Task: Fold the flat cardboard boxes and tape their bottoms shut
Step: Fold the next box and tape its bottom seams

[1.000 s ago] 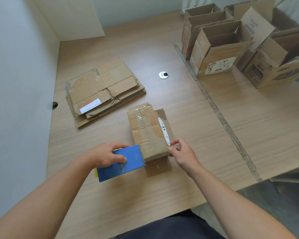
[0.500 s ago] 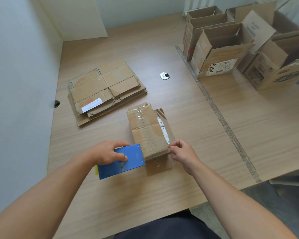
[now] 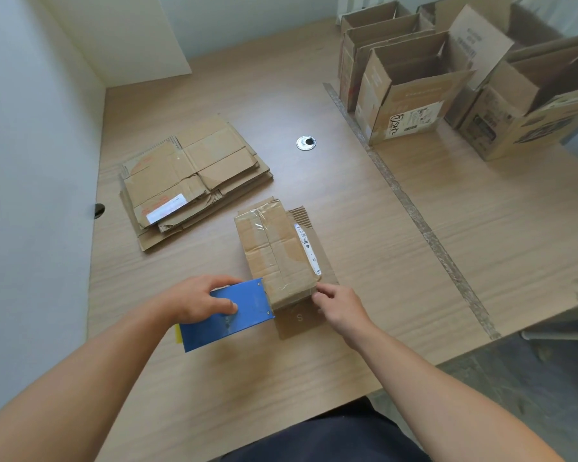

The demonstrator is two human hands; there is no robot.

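Note:
A small folded cardboard box [image 3: 277, 248] stands bottom-up on the table, with clear tape running along its middle seam. My left hand [image 3: 197, 298] grips a blue tape dispenser [image 3: 227, 315] held against the box's near left edge. At the box's near right corner my right hand [image 3: 337, 308] has its fingers curled, pinching or pressing the tape end there. A stack of flat cardboard boxes [image 3: 187, 181] lies to the far left.
Several folded open boxes [image 3: 411, 91] stand in rows at the far right. A metal cable grommet [image 3: 306, 142] sits mid-table. A strip of old tape [image 3: 414, 215] runs along the table seam. A white wall borders the left; the table's front edge [image 3: 481, 345] is close on the right.
My right hand has slid a little down, from the box's side to its near right corner. The left hand and the dispenser have hardly moved.

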